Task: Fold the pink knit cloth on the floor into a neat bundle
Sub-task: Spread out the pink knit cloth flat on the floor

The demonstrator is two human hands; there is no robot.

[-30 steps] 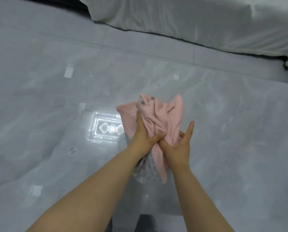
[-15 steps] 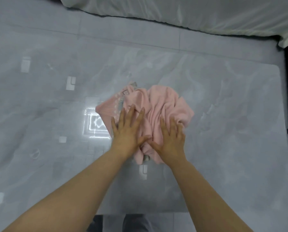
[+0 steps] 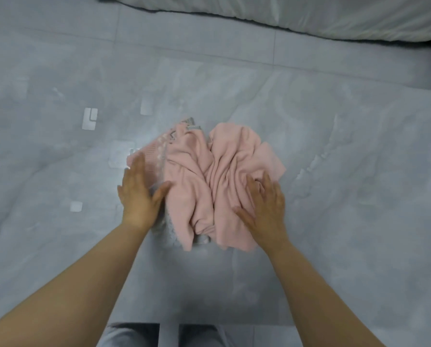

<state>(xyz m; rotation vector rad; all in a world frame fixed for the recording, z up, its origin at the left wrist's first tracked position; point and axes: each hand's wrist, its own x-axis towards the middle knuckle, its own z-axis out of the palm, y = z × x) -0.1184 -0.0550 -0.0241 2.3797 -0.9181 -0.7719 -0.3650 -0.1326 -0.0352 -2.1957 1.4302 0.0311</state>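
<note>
At frame centre: pink knit cloth (image 3: 209, 181) lying crumpled on the grey tiled floor (image 3: 334, 171), flanked by two flat hands.

Left hand (image 3: 136, 194) is laid palm-down, fingers together and thumb splayed, on the cloth's left edge where a patterned grey-and-white band is seen. Right hand (image 3: 267, 209) is pressed flat with fingers spread on the cloth's lower right part. Nothing is pinched by either hand. Deep wrinkles are noted down the cloth's middle; a grey lace-like trim (image 3: 169, 231) is exposed at its lower left. White bedding (image 3: 309, 16) is seen along the upper edge of the frame; grey trouser legs (image 3: 131, 336) at the bottom edge.
</note>
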